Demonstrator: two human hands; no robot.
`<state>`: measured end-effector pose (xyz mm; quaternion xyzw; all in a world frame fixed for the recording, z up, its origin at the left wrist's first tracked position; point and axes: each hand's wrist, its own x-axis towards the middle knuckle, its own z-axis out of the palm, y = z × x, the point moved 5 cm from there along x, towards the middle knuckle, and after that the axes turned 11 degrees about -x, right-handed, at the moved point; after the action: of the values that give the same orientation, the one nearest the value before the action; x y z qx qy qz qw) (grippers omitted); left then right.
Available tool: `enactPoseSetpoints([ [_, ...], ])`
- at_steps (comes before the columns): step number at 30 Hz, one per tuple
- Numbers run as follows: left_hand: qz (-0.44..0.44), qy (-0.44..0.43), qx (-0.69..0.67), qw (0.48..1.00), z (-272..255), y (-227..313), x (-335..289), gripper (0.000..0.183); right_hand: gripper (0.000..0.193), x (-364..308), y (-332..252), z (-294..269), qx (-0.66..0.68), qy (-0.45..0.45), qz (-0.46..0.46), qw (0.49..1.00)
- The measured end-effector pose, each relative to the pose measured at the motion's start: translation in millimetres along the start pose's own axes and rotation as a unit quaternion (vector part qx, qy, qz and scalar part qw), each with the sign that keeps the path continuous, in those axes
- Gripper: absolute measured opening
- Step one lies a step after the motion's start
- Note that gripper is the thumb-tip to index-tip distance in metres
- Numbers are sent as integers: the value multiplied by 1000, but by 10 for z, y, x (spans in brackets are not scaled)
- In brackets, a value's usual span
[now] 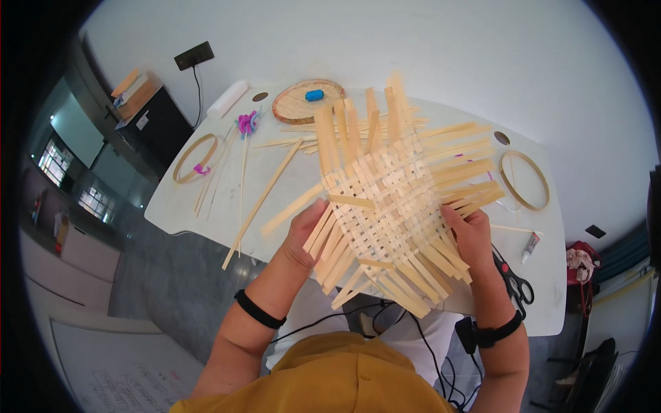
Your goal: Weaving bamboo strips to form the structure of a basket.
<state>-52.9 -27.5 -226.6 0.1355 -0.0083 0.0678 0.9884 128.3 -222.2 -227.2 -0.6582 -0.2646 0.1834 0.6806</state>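
Observation:
A woven panel of pale bamboo strips is held up between my hands over the table's near edge. Its middle is a close lattice, and long loose strip ends fan out on all sides. My left hand grips the left edge, its fingers partly hidden behind the strips. At the right edge my right hand pinches the panel with the thumb in front. Two short strip ends lie folded over the weave, near its left edge and its bottom. Black-handled scissors lie beside my right forearm.
On the white table lie loose bamboo strips, a round woven tray bearing a blue thread spool, a purple ornament, a left hoop, a right hoop and a small tube. Black cables hang by my lap.

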Motion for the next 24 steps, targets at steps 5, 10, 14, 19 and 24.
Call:
enactPoseSetpoints([
  [5, -1, -31, 102, 994, 72, 10, 81, 55, 21, -64, -145, 27, -33, 11, 17, 999],
  [10, 0, 59, -18, 998, 101, -4, 64, 42, 23, -148, -321, 27, -85, -12, 33, 996],
  [14, -44, -5, 10, 999, 68, -43, 74, 39, 24, -165, -369, -51, -145, 16, 32, 989],
  [19, -68, -80, -6, 994, 24, -74, 61, 41, 24, -163, -431, -92, -187, 68, -18, 980],
  [24, -15, -107, 76, 991, 146, -57, -3, 52, 24, -189, -511, -59, -167, 70, -35, 983],
])
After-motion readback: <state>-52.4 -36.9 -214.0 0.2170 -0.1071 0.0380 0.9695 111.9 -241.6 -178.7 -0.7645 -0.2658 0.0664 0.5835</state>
